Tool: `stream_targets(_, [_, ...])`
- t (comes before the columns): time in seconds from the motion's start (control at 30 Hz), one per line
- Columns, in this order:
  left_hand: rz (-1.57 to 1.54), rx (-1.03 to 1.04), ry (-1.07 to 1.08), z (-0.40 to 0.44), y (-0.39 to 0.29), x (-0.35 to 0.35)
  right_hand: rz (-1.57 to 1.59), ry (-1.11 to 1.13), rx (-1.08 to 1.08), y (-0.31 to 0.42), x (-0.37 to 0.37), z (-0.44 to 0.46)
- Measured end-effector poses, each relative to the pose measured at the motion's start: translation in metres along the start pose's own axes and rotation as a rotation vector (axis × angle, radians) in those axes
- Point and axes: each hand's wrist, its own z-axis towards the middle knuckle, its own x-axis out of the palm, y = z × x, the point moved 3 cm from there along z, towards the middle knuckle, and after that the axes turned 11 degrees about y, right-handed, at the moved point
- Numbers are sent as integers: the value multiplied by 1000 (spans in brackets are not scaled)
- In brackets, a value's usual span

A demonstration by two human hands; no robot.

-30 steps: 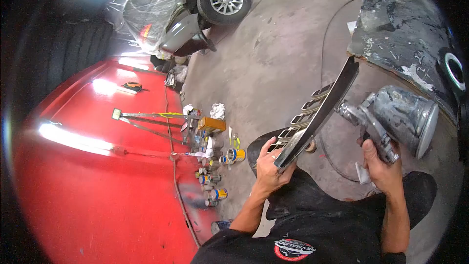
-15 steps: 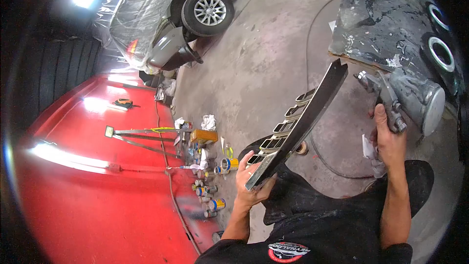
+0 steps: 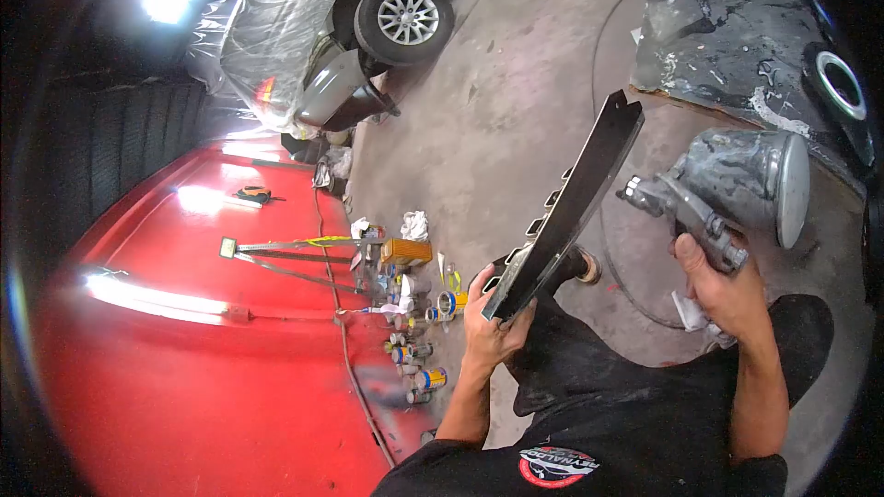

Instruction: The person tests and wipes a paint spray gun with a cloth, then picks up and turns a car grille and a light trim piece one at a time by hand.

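black grille piece (image 3: 573, 212) in left hand (image 3: 497, 324), spray gun (image 3: 681, 207) in right (image 3: 727, 290)

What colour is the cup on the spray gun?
The cup is grey, mottled with darker smears; it shows best in the head view.

Blk short-slv tee (image 3: 635, 423) w/ round red/wht/blk chest logo (image 3: 556, 467), blk pants (image 3: 603, 340).
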Motion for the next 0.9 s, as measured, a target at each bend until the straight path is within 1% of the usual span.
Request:
stream_targets(0.13, [7,1,6,-5,8,-2,-7,98,31,-2,10,-4])
stream_targets(0.2, [64,121,93,-11,17,3,-24,141,19,4,13,-6])
stream_targets(0.33, [18,118,15,-9,14,7,-75,197,44,8,15,-8])
stream_targets(0.4, [48,100,101,-7,16,10,-63,237,23,8,18,-8])
stream_targets(0.53, [36,14,86,-3,14,15,-66,269,-29,4,22,-9])
stream_targets(0.6, [13,84,75,-3,17,21,-158,225,-159,-2,24,-10])
stream_targets(0.63, [18,76,72,-1,16,23,-157,235,-159,1,23,-10])
stream_targets(0.7, [14,73,43,3,14,29,-160,316,-57,4,23,-12])
stream_targets(0.73, [22,40,93,2,18,33,-100,309,23,0,24,-15])
stream_targets(0.77, [21,38,90,-1,19,34,-103,311,22,0,29,-18])
stream_targets(0.83, [-41,55,15,-1,19,37,-104,395,12,-5,33,-17])
stream_targets(0.9, [-32,50,12,4,15,34,-117,437,3,-3,39,-18])
